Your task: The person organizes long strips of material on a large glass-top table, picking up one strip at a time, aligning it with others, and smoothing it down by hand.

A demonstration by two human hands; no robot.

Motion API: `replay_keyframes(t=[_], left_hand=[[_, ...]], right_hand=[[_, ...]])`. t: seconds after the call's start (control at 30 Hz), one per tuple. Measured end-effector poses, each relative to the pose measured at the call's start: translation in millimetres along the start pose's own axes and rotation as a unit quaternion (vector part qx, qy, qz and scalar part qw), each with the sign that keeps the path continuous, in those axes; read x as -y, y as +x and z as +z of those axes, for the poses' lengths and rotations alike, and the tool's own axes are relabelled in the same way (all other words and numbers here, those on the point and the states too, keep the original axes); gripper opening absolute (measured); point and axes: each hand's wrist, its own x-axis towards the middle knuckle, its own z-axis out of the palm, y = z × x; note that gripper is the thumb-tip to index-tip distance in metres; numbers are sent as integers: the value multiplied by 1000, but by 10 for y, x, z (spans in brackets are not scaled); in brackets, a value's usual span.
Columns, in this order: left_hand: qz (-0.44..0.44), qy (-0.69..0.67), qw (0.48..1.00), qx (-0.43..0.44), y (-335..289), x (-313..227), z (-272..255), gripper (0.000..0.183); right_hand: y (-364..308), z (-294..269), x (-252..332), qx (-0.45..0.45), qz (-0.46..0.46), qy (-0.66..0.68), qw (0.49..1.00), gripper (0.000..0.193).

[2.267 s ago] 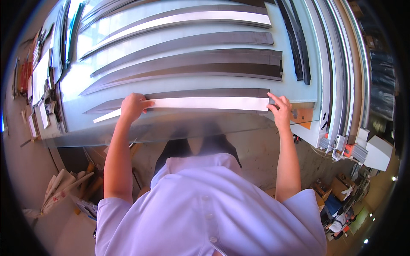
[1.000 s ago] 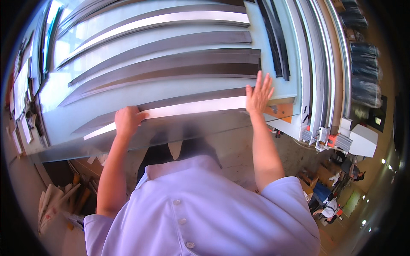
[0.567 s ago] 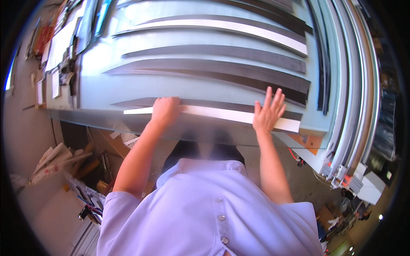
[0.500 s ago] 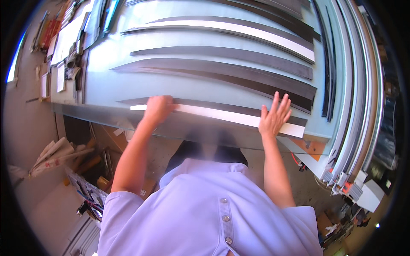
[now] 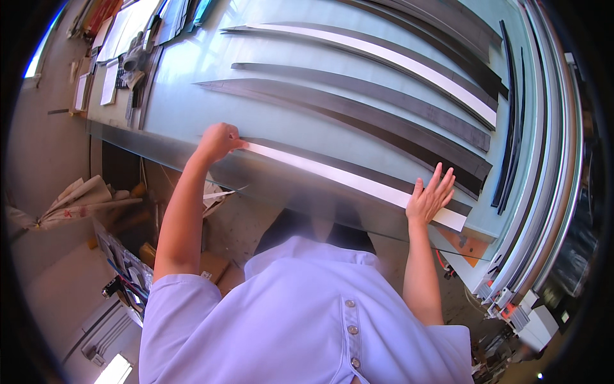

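A long white strip [image 5: 332,179] runs along the near edge of the glass-topped table, with a dark grey strip [image 5: 358,171] right behind it. My left hand [image 5: 221,142] is closed at the white strip's left end, thumb and fingertips pinched on it. Toward the other end, my right hand [image 5: 431,197] lies flat with spread fingers, across the white strip and the dark one. The right tip of the white strip shows past my palm. Behind it, a pair of overlapping dark strips [image 5: 358,115] narrows toward the left.
Farther back lie another dark strip [image 5: 384,96] and a white strip between dark ones [image 5: 384,52]. Thin black strips [image 5: 509,121] lie at the right, beside long metal rails [image 5: 563,147]. Gloves [image 5: 134,54] and papers sit at the left; rolled sheets [image 5: 77,201] stand below.
My left hand has shifted left along the white strip to its end, covering the tip that stuck out before. The right hand stays flat on the strip. The whole view has tilted.
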Motion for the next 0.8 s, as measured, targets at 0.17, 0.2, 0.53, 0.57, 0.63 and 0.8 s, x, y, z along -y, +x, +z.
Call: replay_keyframes(t=[0.17,0.2,0.53,0.57,0.63,0.8], left_hand=[[-7,4,1000,1,-1,-19,-7,33],[-14,3,1000,4,-1,-33,-12,33],[-22,188,980,-55,-28,119,-121,37],[-44,166,984,-51,-25,198,-155,38],[-59,107,991,-54,-20,302,-177,39],[-88,14,993,-72,9,654,-113,37]], right_hand=[[-23,-10,8,-3,0,9,1000,67],[-24,-10,7,-6,-1,9,1000,67],[-45,-28,3,-9,0,8,1000,67],[-43,-46,11,-10,-1,9,1000,67],[-47,-53,8,-12,-1,10,1000,67],[-47,-43,24,-15,-6,31,999,66]])
